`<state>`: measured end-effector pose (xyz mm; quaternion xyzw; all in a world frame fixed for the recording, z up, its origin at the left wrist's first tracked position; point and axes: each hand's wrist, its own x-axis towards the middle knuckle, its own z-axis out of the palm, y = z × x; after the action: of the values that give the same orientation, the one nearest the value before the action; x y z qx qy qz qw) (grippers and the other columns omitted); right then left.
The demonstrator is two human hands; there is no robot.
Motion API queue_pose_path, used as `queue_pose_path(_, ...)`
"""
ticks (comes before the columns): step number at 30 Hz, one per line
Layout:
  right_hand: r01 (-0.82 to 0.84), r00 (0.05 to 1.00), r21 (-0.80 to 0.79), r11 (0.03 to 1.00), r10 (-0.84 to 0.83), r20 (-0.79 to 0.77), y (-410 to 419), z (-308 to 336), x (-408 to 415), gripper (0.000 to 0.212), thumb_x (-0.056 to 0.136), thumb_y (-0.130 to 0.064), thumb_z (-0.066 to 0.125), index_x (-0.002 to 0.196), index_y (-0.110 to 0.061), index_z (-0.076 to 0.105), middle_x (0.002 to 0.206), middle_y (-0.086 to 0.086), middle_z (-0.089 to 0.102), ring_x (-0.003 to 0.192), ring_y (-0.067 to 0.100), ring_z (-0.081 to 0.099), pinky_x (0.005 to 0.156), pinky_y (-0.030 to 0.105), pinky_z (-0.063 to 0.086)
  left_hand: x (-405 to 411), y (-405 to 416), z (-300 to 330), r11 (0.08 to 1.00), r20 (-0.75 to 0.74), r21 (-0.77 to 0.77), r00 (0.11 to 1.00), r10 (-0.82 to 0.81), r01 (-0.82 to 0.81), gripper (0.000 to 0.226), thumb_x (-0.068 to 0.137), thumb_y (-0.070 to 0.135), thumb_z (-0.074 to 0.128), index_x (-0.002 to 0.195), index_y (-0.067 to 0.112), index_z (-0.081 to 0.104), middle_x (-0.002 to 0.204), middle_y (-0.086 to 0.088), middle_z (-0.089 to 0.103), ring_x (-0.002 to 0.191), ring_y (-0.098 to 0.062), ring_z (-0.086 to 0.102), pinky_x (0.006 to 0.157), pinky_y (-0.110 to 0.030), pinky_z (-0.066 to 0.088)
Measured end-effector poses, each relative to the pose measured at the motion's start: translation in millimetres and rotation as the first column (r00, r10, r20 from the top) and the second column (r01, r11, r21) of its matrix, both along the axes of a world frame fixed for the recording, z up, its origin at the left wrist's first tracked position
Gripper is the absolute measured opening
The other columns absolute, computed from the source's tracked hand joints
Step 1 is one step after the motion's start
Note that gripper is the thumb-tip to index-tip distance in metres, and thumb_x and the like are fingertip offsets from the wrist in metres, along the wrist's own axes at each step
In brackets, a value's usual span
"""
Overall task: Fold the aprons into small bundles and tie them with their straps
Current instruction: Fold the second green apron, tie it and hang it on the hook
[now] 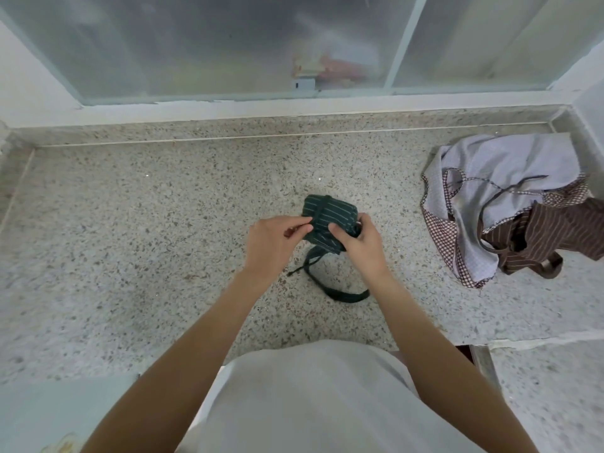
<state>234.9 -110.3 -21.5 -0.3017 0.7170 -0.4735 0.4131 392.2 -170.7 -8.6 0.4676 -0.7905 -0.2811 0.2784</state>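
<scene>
While my left hand [273,238] and right hand [361,238] pinch the green bundle [327,220] | loose strap [330,282] trails toward 6 o'clock | right hand nearer it.

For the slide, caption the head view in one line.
Both hands, left hand and right hand, grip a folded green striped apron bundle on the speckled counter, strap trailing loose.

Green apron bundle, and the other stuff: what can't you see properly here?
- Green apron bundle: near side hidden by left hand and right hand; knot unclear, head view.
- Brown striped apron: cut off by the right edge.
- Things behind the frosted window: blurred by the glass.
</scene>
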Motion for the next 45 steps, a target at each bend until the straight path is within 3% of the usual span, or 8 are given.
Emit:
queue_pose_path(4,0.082,0.916,0.081,0.993,-0.107,0.387,-22,-15,15,0.037,0.083,-0.023,0.070,0.115,-0.012,0.055,0.109,0.005,0.066,0.098,0.019,0.065,0.088,0.037,0.053,3,-7,-13,0.996,-0.044,0.006,0.995,0.090,-0.090,0.019,0.081,0.028,0.070,0.098,0.020,0.074,0.083,0.006,0.072,0.065,-0.005,0.063,0.061,-0.017,0.051)
queue_pose_path(12,0.140,0.887,0.186,0.972,-0.207,0.413,-62,-66,11,0.031,0.084,-0.024,0.069,0.110,-0.009,0.065,0.106,0.009,0.069,0.095,0.022,0.067,0.086,0.040,0.055,-14,-43,-64,0.979,0.072,0.172,0.992,0.100,-0.111,0.019,0.084,0.023,0.069,0.101,0.018,0.073,0.087,-0.003,0.069,0.069,-0.012,0.060,0.064,-0.021,0.049)
queue_pose_path(17,0.045,0.972,0.321,0.946,0.033,-0.233,-75,-76,-8,0.054,0.081,-0.056,0.061,0.109,-0.011,0.056,0.103,0.001,0.061,0.099,0.022,0.058,0.091,0.039,0.046,-33,-57,-81,0.976,0.009,0.202,0.996,0.085,-0.085,0.020,0.084,0.016,0.068,0.104,0.013,0.072,0.090,-0.003,0.068,0.072,-0.009,0.059,0.066,0.000,0.038)
queue_pose_path(23,-0.191,0.444,0.112,0.975,0.187,-0.876,-79,-63,-35,0.049,0.082,-0.021,0.065,0.127,-0.012,0.050,0.134,0.013,0.045,0.121,0.033,0.040,0.099,0.044,0.035,-49,-59,-97,0.987,-0.041,0.159,0.999,0.008,-0.001,0.022,0.086,0.013,0.065,0.107,0.014,0.071,0.093,-0.003,0.067,0.077,-0.015,0.061,0.069,-0.026,0.051)
queue_pose_path(28,-0.575,0.323,0.003,0.818,0.231,-0.918,-94,-64,-41,0.014,0.084,-0.006,0.058,0.096,-0.008,0.065,0.093,0.008,0.065,0.089,0.024,0.057,0.081,0.028,0.045,-58,-70,-94,0.987,-0.002,0.158,1.000,-0.021,0.021,0.017,0.084,0.013,0.066,0.100,0.008,0.072,0.093,-0.007,0.070,0.079,-0.018,0.065,0.069,-0.010,0.041)
queue_pose_path(37,-0.674,-0.313,0.438,0.595,0.307,-0.899,-118,-47,-43,0.019,0.066,-0.017,0.081,0.065,-0.018,0.063,0.065,-0.003,0.060,0.067,0.017,0.058,0.064,0.024,0.041,-36,-61,-99,0.948,0.012,0.279,0.988,0.152,-0.149,0.014,0.086,0.025,0.066,0.097,0.021,0.072,0.098,0.004,0.069,0.086,-0.008,0.063,0.070,-0.011,0.044)
queue_pose_path(41,-0.614,-0.256,0.541,0.574,0.504,-0.825,-123,-39,-36,0.027,0.052,-0.015,0.089,0.065,-0.020,0.065,0.062,-0.005,0.060,0.057,0.013,0.059,0.041,0.018,0.031,-31,-58,-105,0.987,0.140,-0.066,0.978,0.158,-0.150,0.011,0.081,0.032,0.064,0.084,0.022,0.068,0.087,-0.001,0.059,0.082,-0.021,0.055,0.071,-0.031,0.043)
queue_pose_path(45,-0.480,-0.084,0.597,0.643,0.644,-0.761,-129,-42,-38,0.013,0.091,-0.011,0.056,0.102,-0.014,0.061,0.094,0.004,0.064,0.088,0.021,0.060,0.055,0.027,0.036,-44,-63,-99,0.970,0.383,0.244,0.917,-0.111,0.015,0.026,0.083,0.043,0.062,0.094,0.019,0.062,0.090,0.000,0.064,0.080,-0.021,0.061,0.069,-0.035,0.050)
